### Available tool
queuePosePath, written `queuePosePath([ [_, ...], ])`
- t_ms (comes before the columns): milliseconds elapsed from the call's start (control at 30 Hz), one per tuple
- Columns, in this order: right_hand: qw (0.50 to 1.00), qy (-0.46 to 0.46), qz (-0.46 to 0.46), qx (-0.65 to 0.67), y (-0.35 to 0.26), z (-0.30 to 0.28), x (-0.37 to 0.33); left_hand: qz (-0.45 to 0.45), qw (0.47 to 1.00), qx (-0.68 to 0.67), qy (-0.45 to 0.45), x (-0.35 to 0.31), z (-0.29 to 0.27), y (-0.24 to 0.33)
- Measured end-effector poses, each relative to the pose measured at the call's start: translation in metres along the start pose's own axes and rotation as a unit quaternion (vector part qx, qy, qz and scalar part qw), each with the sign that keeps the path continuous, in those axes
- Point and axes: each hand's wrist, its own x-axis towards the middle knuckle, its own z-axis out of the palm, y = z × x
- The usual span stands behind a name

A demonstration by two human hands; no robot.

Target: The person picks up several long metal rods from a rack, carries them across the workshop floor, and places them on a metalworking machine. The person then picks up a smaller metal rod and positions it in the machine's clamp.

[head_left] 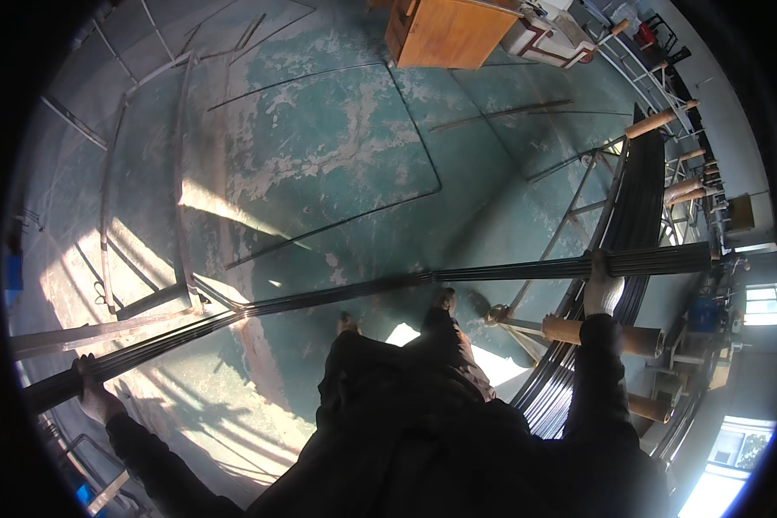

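A bundle of long, thin black rods stretches across the view in front of my body, above the floor. Near its left end, my left hand is closed around the bundle. My right hand grips it close to the right end, where the rod tips line up. Directly under my right hand lies a larger stack of similar black rods on a metal rack. Whether the rods are solid or hollow cannot be made out.
Brown cardboard-like sleeves cover the rack's arms at right. On the left stands a pale metal frame. A wooden cabinet is at the far side. Several thin rods lie on the worn green floor.
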Motion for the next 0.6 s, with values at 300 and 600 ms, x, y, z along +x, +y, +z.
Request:
queuePosePath([
  [300,0.999,-0.029,-0.025,0.037,0.012,0.002,0.016,0.014,1.000,-0.019,0.020,-0.012,0.045,0.013],
  [600,0.997,-0.008,-0.054,0.061,0.037,0.004,0.011,-0.025,0.998,-0.001,0.060,-0.007,0.039,0.019],
])
